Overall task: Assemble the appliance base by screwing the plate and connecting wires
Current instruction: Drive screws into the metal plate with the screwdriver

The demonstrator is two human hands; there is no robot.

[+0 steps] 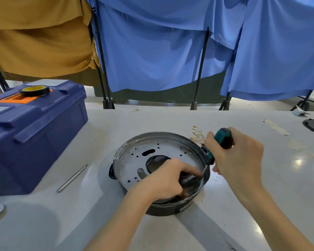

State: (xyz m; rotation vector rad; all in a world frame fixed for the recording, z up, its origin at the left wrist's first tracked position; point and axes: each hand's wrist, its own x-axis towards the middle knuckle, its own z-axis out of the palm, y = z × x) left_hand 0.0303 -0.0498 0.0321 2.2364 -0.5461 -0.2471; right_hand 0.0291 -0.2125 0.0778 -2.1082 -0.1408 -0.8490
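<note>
Head view: the black appliance base sits mid-table, with the perforated metal plate lying inside its rim. The left hand rests on the plate, fingers bent beside the tip of the screwdriver; whether they pinch anything cannot be told. The right hand grips the tilted screwdriver's green handle. Wires lie just behind the base, and a blue toolbox stands to the left

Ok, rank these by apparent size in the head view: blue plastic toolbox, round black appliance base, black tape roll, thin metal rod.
1. Blue plastic toolbox, cropped at left.
2. Round black appliance base.
3. Black tape roll and thin metal rod: unsure; rod longer but slimmer, roll farther away.
</note>
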